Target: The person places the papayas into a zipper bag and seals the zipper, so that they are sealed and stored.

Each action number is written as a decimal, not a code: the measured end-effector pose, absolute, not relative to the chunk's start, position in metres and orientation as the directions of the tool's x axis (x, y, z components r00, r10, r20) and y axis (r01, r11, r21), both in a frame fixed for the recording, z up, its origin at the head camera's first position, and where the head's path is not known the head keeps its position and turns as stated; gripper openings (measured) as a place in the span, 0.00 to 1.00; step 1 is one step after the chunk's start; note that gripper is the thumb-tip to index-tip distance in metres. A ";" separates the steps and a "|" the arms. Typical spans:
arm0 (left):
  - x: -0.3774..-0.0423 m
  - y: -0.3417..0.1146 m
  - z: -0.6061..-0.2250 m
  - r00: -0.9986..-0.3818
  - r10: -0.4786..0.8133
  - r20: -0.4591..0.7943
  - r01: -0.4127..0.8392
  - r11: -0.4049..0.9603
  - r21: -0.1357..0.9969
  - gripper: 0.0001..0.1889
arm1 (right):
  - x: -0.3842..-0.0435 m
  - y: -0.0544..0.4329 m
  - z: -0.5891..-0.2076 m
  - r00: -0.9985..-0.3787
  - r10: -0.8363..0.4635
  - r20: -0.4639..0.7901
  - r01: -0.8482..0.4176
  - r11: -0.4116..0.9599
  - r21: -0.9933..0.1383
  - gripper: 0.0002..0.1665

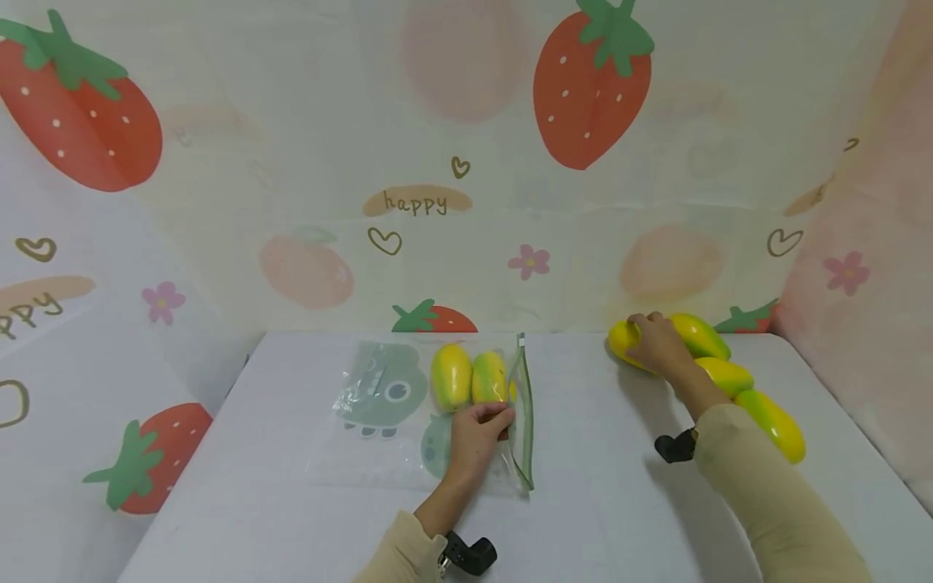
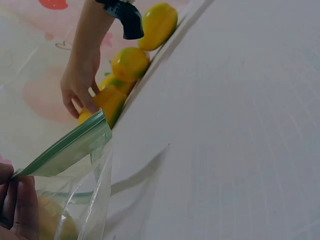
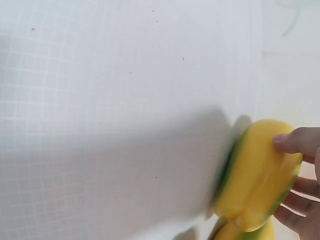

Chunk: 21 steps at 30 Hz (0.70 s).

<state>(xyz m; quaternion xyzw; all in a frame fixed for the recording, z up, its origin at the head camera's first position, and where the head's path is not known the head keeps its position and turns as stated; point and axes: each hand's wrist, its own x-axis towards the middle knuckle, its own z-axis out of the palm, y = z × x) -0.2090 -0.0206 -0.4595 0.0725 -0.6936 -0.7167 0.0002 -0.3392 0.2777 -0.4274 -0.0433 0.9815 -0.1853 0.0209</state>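
A clear zip bag [image 1: 328, 453] with a green zipper edge and a green cartoon print lies on the white table. Two yellow-green mangoes [image 1: 452, 379] show inside it, and a bit of yellow by the opening may be another. My left hand [image 1: 475, 441] pinches the bag's film near the opening; in the left wrist view the green zipper strip [image 2: 65, 142] stands raised from its fingers. At the table's back right, my right hand [image 1: 662, 346] holds a mango [image 3: 257, 175], thumb on one side and fingers on the other.
Beside the right hand, more mangoes lie in a row: one at the back [image 1: 700, 336], one in the middle [image 1: 725, 375] and one nearer [image 1: 773, 425]. A strawberry-printed backdrop [image 1: 321, 162] rises behind the table [image 1: 583, 502]. Black cameras sit on both wrists.
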 end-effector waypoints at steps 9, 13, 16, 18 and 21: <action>-0.217 -0.021 -0.479 -0.989 -0.104 -0.103 -0.100 -0.027 0.995 0.12 | -0.334 0.280 -0.440 -0.991 -0.116 0.061 -0.128 0.954 -0.270 0.39; -0.216 -0.021 -0.481 -0.990 -0.102 -0.102 -0.100 -0.030 0.995 0.12 | -0.336 0.280 -0.445 -0.981 -0.151 0.118 -0.175 0.959 -0.225 0.37; -0.217 -0.021 -0.481 -0.991 -0.099 -0.086 -0.083 -0.036 0.996 0.11 | -0.337 0.280 -0.446 -0.975 -0.166 0.145 -0.194 0.957 -0.215 0.37; -0.217 -0.022 -0.481 -0.992 -0.097 -0.075 -0.072 -0.038 0.997 0.11 | -0.338 0.280 -0.446 -0.975 -0.165 0.150 -0.195 0.958 -0.212 0.37; -0.217 -0.022 -0.481 -0.993 -0.096 -0.073 -0.070 -0.041 0.997 0.12 | -0.339 0.280 -0.446 -0.976 -0.159 0.152 -0.189 0.959 -0.209 0.38</action>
